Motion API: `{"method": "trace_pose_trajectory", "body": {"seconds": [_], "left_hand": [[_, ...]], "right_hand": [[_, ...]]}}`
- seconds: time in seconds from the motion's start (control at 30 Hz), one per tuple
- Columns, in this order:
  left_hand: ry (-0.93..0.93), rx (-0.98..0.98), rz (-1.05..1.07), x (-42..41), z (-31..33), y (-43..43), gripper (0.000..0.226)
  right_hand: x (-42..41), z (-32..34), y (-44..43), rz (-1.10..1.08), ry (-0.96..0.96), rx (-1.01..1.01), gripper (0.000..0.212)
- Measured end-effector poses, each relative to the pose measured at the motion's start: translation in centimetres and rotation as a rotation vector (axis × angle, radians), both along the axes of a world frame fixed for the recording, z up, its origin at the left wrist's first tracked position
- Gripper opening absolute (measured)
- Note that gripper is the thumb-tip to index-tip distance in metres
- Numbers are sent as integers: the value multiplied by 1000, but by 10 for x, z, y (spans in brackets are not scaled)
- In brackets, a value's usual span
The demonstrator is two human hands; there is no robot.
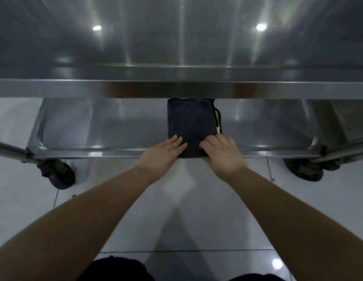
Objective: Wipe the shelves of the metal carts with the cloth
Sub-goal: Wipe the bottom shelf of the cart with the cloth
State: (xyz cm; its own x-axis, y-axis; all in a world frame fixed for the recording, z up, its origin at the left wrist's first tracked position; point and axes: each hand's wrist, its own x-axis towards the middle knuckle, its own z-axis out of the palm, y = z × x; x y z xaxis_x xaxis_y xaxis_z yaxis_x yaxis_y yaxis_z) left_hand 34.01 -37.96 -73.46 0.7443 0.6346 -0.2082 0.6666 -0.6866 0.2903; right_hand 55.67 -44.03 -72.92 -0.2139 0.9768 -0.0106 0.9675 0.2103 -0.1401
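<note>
Low on the metal cart (176,89), I'm wiping the bottom shelf (95,126) with the cloth (191,118). Left hand (162,153) presses flat, right hand (223,155) grips its edge. Next, I should slide it sideways.

Cloth (191,122) far end hidden under upper shelf (176,89); right caster (304,169) partly behind rim of lower shelf (115,126).

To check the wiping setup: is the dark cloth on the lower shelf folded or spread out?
Folded. The cloth lies as a compact rectangle on the lower shelf, with layered edges showing along its right side.
</note>
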Motion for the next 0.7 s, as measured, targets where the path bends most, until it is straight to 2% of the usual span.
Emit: {"method": "trace_pose_trajectory", "body": {"seconds": [0.13,0.23,0.3,0.4,0.53,0.7], "left_hand": [[-101,12,10,2,10,0,39],[-122,-46,186,2,56,-3,35],[-131,-123,340,-3,100,-12,28],[-135,-223,438,-18,171,-31,21],[-134,-290,473,-47,258,-60,16],[-362,-252,560,-78,396,-103,15]], "right_hand": [[2,11,6,-12,-12,13,35],[-12,53,2,-132,95,-93,18],[-27,91,-8,-233,195,-172,20],[-46,142,-30,-254,227,-130,23],[-66,220,-56,-233,385,-365,23],[-86,366,-88,-209,587,-238,16]]}}
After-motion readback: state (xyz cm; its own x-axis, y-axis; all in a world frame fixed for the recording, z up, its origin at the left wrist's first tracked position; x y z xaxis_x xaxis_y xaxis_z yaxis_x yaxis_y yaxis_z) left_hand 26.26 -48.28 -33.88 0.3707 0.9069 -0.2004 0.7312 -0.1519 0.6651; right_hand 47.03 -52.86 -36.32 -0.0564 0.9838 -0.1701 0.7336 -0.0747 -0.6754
